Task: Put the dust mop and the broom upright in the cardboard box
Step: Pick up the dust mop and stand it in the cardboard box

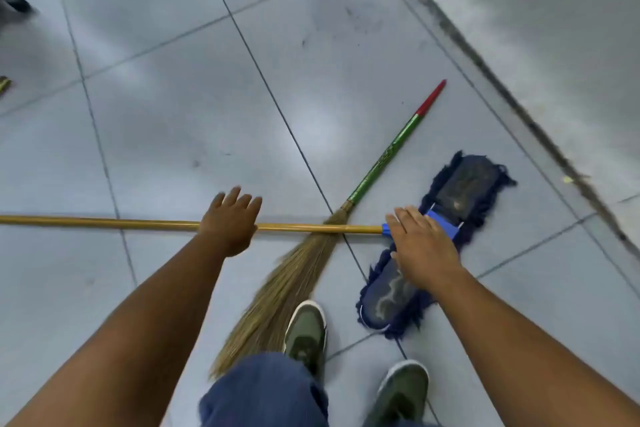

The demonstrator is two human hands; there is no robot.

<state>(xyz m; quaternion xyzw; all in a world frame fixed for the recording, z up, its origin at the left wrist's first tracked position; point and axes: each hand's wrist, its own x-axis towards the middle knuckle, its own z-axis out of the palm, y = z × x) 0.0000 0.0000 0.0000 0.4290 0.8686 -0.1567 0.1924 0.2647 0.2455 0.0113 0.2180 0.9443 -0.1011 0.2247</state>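
head view, step: both hands reach down for the dust mop (433,246) lying on the tiled floor (156,114); best to close round the pole before lifting.
left hand (230,222): spread open over the pole, gripping nothing.
right hand (422,243): open over the blue joint, holding nothing.
mop axis: left-right, head at the right.
broom (332,229): under the pole (crossing it), handle pointing upper right.
cardboard box: out of sight.

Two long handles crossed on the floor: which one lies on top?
The dust mop: its yellow pole runs unbroken across the broom, whose green-and-red handle angles away beneath it.
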